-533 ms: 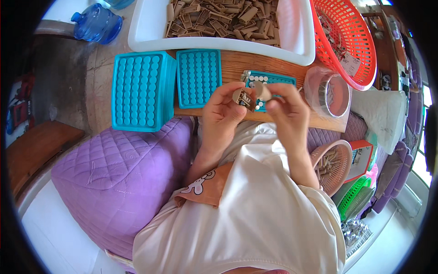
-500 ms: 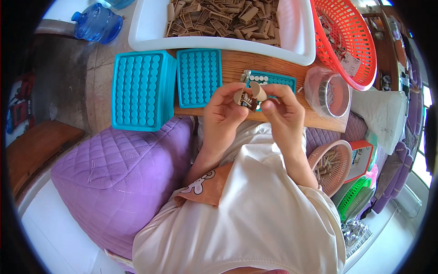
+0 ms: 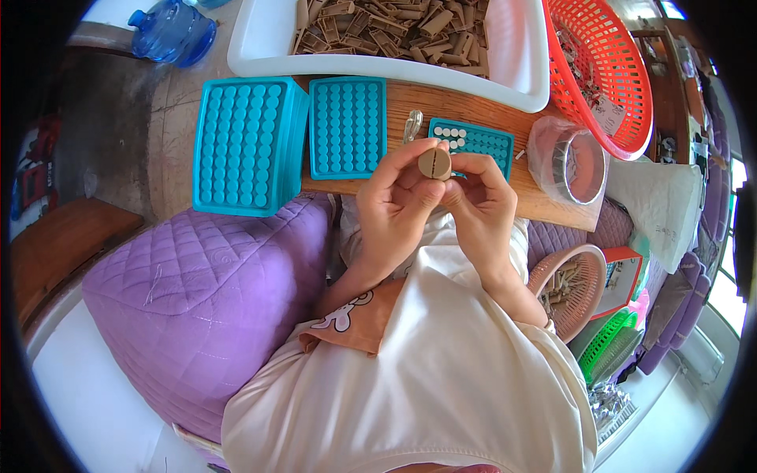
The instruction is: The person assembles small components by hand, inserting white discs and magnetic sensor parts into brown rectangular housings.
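Above the table's near edge, both hands meet around a tan plastic casing (image 3: 434,164). Its round end faces up and a dark seam runs across it, so two half shells sit face to face. My left hand (image 3: 397,203) is closed on the casing's left side, thumb and fingers pinching it. From the right, my right hand (image 3: 481,206) grips the same casing with thumb and forefinger. Whatever lies inside the casing is hidden. Just behind the hands is a teal tray (image 3: 490,144) with several white round pieces in its left part.
A white tub (image 3: 378,75) of tan shells stands at the back. Teal trays (image 3: 347,130) and a stack of them (image 3: 244,150) are on the left. A shiny metal piece (image 3: 413,124), a plastic-lined round container (image 3: 579,162) and a red basket (image 3: 640,94) are nearby.
The two tan half shells, held apart with small inner parts showing, are now brought together. My hands have drawn closer to each other, and the casing's round end is turned up.
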Motion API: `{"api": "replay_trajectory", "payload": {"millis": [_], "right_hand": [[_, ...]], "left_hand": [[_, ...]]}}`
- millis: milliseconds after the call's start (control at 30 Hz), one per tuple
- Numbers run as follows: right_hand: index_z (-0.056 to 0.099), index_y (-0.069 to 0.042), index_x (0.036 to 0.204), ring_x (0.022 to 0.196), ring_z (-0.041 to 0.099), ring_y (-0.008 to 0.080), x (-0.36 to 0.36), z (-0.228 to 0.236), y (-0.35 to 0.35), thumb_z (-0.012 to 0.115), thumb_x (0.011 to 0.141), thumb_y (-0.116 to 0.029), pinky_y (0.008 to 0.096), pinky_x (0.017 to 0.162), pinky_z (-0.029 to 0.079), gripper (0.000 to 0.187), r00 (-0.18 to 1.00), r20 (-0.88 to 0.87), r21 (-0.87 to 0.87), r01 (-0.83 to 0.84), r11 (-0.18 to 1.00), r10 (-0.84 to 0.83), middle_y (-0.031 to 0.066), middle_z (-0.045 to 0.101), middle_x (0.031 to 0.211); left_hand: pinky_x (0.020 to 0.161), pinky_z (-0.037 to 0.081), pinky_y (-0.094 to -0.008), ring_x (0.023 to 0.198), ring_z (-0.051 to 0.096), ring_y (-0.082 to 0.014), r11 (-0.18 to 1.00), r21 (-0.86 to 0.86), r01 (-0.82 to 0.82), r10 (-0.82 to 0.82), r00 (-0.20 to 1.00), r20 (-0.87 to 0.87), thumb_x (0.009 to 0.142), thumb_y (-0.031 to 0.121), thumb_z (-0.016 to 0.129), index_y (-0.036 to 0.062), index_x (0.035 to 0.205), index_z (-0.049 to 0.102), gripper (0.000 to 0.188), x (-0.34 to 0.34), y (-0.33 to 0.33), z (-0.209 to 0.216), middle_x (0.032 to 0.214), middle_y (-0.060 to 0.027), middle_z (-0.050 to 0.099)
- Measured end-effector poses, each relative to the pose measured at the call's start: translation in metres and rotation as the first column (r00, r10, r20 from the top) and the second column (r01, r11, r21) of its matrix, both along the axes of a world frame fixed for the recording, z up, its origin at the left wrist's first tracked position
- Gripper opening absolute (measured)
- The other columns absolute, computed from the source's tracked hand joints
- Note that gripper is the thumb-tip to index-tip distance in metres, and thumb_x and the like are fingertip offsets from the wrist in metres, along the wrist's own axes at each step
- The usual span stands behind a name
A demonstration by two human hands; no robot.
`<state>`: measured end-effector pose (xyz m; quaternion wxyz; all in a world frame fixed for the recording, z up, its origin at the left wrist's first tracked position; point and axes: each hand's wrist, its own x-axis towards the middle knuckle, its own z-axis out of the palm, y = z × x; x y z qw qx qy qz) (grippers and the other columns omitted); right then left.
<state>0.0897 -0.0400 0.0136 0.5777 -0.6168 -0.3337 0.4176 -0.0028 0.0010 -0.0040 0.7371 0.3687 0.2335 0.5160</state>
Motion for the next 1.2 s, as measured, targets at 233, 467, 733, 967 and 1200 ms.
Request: {"api": "replay_trajectory", "payload": {"millis": [233, 467, 733, 967, 1200], "right_hand": [[0.052, 0.002, 0.097, 0.064, 0.055, 0.0195, -0.001, 0.008, -0.001, 0.06, 0.068, 0.002, 0.025, 0.053, 0.043, 0.031, 0.866, 0.478, -0.025, -0.152, 0.988, 0.145, 0.0115, 0.055, 0.079], [0.051, 0.002, 0.101, 0.055, 0.052, 0.0241, -0.001, -0.005, -0.005, 0.056, 0.072, -0.002, 0.0297, 0.048, 0.041, 0.03, 0.858, 0.476, -0.076, -0.18, 0.981, 0.195, 0.0126, 0.054, 0.07], [0.05, -0.005, 0.107, 0.07, 0.054, 0.0129, 0.088, 0.043, -0.007, 0.06, 0.072, -0.009, 0.0254, 0.064, 0.044, 0.036, 0.719, 0.308, -0.523, -0.419, 0.742, 0.623, 0.0067, 0.057, 0.076], [0.053, 0.0, 0.089, 0.065, 0.055, 0.0161, 0.206, -0.001, -0.04, 0.052, 0.076, -0.006, 0.0267, 0.06, 0.045, 0.015, 0.735, 0.622, -0.577, 0.196, 0.793, 0.27, 0.0092, 0.057, 0.073], [0.055, -0.001, 0.092, 0.076, 0.056, 0.0268, 0.23, -0.04, -0.041, 0.051, 0.068, 0.001, 0.0323, 0.068, 0.043, 0.025, 0.25, 0.773, -0.623, 0.125, 0.772, 0.583, 0.0144, 0.057, 0.084]], "left_hand": [[0.079, 0.043, -0.0281, 0.087, 0.056, -0.0181, 0.941, 0.33, -0.074, 0.15, 0.966, -0.211, 0.08, 0.016, 0.054, -0.004, 0.101, 0.049, 0.029, 0.006, 0.005, -0.008, 0.094, -0.0127, 0.057], [0.076, 0.042, -0.028, 0.084, 0.056, -0.0192, 0.956, 0.294, -0.003, 0.061, 0.98, -0.189, 0.082, 0.02, 0.05, -0.0026, 0.096, 0.049, 0.026, 0.015, 0.002, -0.009, 0.084, -0.0112, 0.056], [0.074, 0.045, -0.0278, 0.088, 0.054, -0.0184, 1.0, 0.012, 0.013, -0.013, 0.999, -0.039, 0.085, 0.034, 0.044, 0.0023, 0.106, 0.039, 0.039, 0.012, 0.008, -0.022, 0.095, -0.0125, 0.053], [0.046, 0.028, -0.0155, 0.053, 0.035, -0.0059, 0.976, -0.106, 0.191, -0.181, 0.979, 0.094, 0.086, 0.046, 0.035, 0.0053, 0.107, 0.041, 0.046, 0.005, 0.014, -0.032, 0.071, -0.0027, 0.044], [0.066, 0.045, -0.0235, 0.09, 0.045, -0.0129, 0.894, -0.262, 0.364, -0.318, 0.926, 0.202, 0.085, 0.023, 0.044, 0.0066, 0.112, 0.04, 0.031, 0.008, 0.01, -0.031, 0.098, -0.0051, 0.047]]}}
